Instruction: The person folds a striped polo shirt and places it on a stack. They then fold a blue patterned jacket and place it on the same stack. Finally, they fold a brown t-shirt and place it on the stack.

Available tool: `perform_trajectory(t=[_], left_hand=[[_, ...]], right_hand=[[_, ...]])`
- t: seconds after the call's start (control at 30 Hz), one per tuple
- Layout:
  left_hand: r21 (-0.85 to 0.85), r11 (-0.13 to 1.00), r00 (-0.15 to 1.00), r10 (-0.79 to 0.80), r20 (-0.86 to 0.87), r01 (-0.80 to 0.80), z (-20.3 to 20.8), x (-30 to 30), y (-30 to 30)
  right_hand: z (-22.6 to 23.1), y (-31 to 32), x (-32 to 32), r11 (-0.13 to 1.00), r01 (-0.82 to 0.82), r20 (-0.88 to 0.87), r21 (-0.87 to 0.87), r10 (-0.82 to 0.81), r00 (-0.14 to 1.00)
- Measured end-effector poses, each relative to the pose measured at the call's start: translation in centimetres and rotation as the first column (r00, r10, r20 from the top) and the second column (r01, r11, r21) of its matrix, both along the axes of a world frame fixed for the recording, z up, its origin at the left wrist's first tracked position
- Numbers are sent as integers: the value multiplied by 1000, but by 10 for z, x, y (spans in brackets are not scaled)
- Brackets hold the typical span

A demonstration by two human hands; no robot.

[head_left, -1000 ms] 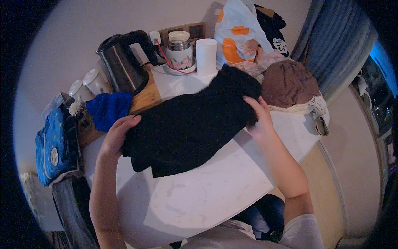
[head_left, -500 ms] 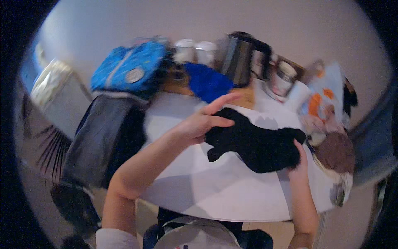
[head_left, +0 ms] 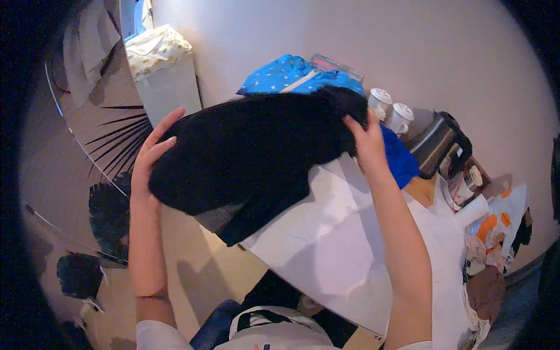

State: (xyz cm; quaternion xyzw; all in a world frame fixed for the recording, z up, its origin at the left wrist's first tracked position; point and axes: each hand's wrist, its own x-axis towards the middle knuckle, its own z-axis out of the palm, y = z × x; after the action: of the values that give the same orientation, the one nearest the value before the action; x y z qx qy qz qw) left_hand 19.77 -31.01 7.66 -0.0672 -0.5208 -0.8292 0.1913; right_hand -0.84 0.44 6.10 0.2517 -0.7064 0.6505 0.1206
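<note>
A wide piece of soft black cloth (head_left: 251, 146), which looks like a garment, stretches between my two hands above the table's left end. My left hand (head_left: 153, 154) grips its left end, with fingers and thumb along the edge. At the upper right end, my right hand (head_left: 366, 140) pinches a bunched part of it. A narrow dark flap slants down from the lower side towards the table edge. Beside the flap a bit of grey material (head_left: 219, 217) shows; most of what lies behind the cloth is hidden.
On the white table (head_left: 344, 256), a blue patterned bag (head_left: 297, 76), blue cloth (head_left: 399, 156), two white lidded mugs (head_left: 391, 108) and a kettle (head_left: 434, 146) stand along the back. Plastic bags (head_left: 496, 224) lie at the right. A white bin (head_left: 169, 87) stands beyond my left hand.
The view has turned left. Both hands have carried the black cloth leftward from over the table's middle, and it is now spread wider. The right hand has moved to the cloth's upper end.
</note>
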Motion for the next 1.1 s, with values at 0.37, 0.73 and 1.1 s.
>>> perform_trajectory(t=[0.37, 0.73, 1.1], left_hand=[[-846, -10, 744, 471, -474, -533, -13, 21, -39], [-994, 99, 999, 26, -39, -42, -23, 10, -37], [-944, 241, 974, -22, 227, 225, 15, 14, -22]], right_hand=[[-27, -115, 33, 849, 249, -547, 467, 56, 835], [-63, -146, 27, 758, 114, -508, 642, 309, 804], [-59, -162, -32, 799, 14, -334, 601, 235, 913]])
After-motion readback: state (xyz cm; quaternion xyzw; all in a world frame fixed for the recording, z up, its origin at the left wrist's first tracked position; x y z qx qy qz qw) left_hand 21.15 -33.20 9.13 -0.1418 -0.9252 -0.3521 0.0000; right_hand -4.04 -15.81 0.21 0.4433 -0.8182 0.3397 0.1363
